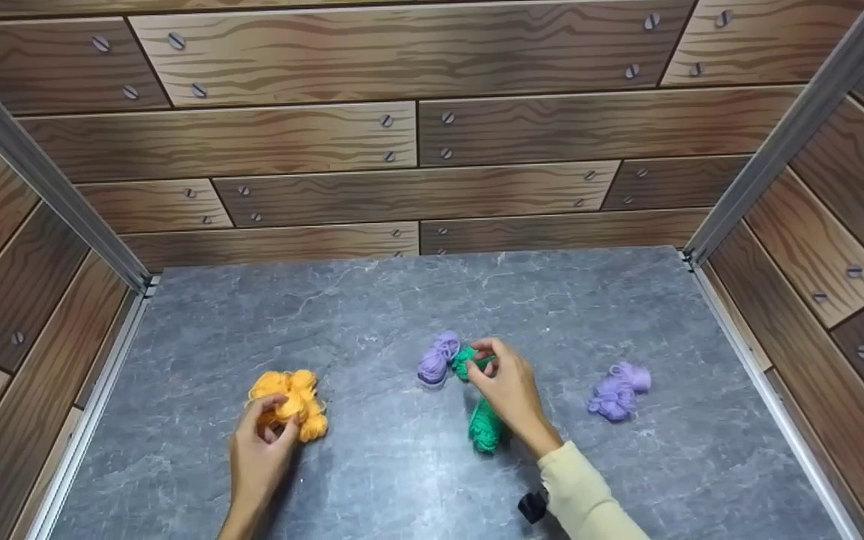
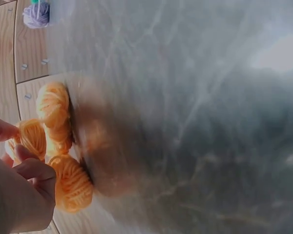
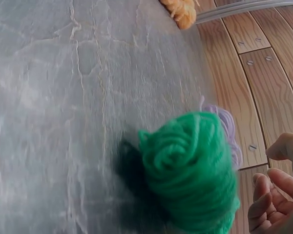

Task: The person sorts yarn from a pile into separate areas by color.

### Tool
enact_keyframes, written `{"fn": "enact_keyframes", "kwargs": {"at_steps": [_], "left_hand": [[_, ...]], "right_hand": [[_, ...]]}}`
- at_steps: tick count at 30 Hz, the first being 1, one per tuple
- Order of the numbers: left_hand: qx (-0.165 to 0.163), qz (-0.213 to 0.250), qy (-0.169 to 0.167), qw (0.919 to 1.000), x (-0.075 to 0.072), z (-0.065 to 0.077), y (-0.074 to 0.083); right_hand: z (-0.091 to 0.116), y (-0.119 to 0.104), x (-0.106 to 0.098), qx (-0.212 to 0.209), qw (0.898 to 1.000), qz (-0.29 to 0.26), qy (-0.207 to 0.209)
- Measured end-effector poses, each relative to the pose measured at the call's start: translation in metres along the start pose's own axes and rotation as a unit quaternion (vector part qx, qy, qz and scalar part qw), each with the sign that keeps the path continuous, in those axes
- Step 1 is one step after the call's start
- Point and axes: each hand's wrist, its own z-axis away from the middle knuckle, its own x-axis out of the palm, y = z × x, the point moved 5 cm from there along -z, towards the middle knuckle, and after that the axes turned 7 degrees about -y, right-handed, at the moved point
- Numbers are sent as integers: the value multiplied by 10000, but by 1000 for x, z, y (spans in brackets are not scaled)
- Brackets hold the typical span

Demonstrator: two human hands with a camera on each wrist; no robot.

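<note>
In the head view my left hand (image 1: 258, 454) pinches one ball of orange yarn (image 1: 293, 406) between thumb and fingers. It overlaps a cluster of other orange yarn balls (image 1: 308, 382); the left wrist view shows the pinched orange ball (image 2: 33, 139) beside them. My right hand (image 1: 513, 394) hovers over green yarn, thumb and forefinger apart with nothing between them. One green bundle (image 1: 485, 429) lies below the palm, and another green ball (image 1: 463, 363) shows by the fingertips, partly hidden. A purple yarn skein (image 1: 439, 358) lies against that green ball.
More purple yarn (image 1: 616, 394) lies to the right on the grey marbled tabletop (image 1: 372, 315). A small black object (image 1: 532, 507) is beside the right sleeve (image 1: 589, 491). Wood-patterned panels (image 1: 417, 142) with metal rails enclose the back and sides.
</note>
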Motion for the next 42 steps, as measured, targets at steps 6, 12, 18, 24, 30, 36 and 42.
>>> {"fn": "enact_keyframes", "kwargs": {"at_steps": [6,12,18,24,30,36,42], "left_hand": [[168,-31,144,9998,2,2,-3],[88,-234,120,9996,2,5,-6],[-48,-386,166,9991,-2,6,-9],[-192,-410,60,9990,-2,5,-12],[-68,-443,157,9989,-3,6,-13],[-359,-576,80,9977,-4,7,-13],[-365,-669,152,9970,-6,7,-12]], "right_hand": [[-5,-4,13,95,9996,6,-265],[-8,-8,28,19,9992,89,-400],[-14,-12,43,-57,9967,389,-709],[-17,-15,47,-212,9932,893,-713],[-18,-14,50,-274,9916,1010,-756],[-20,-6,55,-374,9916,942,-808],[-21,-1,57,-417,9919,985,-685]]}}
